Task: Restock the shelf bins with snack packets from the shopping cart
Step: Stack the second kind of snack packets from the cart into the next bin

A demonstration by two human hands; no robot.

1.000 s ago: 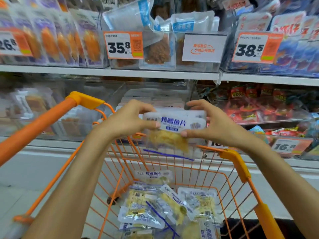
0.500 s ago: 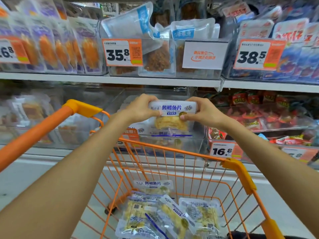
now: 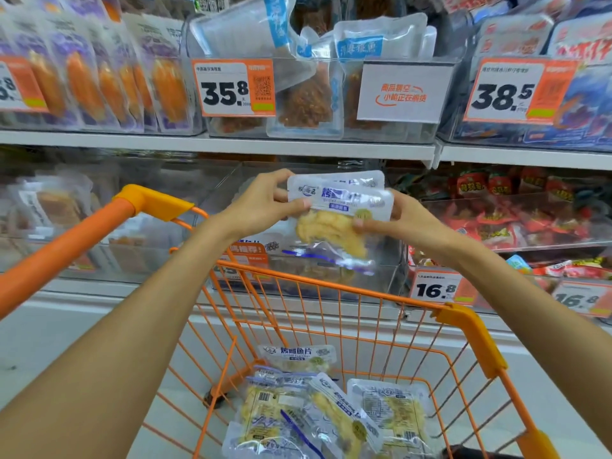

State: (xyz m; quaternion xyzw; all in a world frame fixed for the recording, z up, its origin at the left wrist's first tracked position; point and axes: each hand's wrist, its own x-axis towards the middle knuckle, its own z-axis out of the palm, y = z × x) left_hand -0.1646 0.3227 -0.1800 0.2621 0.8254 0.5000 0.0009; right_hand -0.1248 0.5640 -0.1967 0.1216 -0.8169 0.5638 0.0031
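1. Orange wire shopping cart (image 3: 331, 313) fills the lower part of the head view, its handle bar running off to the left edge.
2. Both hands hold one snack packet (image 3: 337, 215) above the cart's front rim, in front of the clear shelf bin (image 3: 231, 180) on the lower shelf.
3. Left hand (image 3: 261, 207) pinches the packet's left end, its grip clamped on the white header, thumb on the front.
4. Right hand (image 3: 402, 220) clamps its grip on the packet's right end.
5. More snack packets (image 3: 318, 409) lie piled in the cart's basket.
6. Price tags (image 3: 236, 87) hang along the upper shelf's (image 3: 215, 140) front edge.
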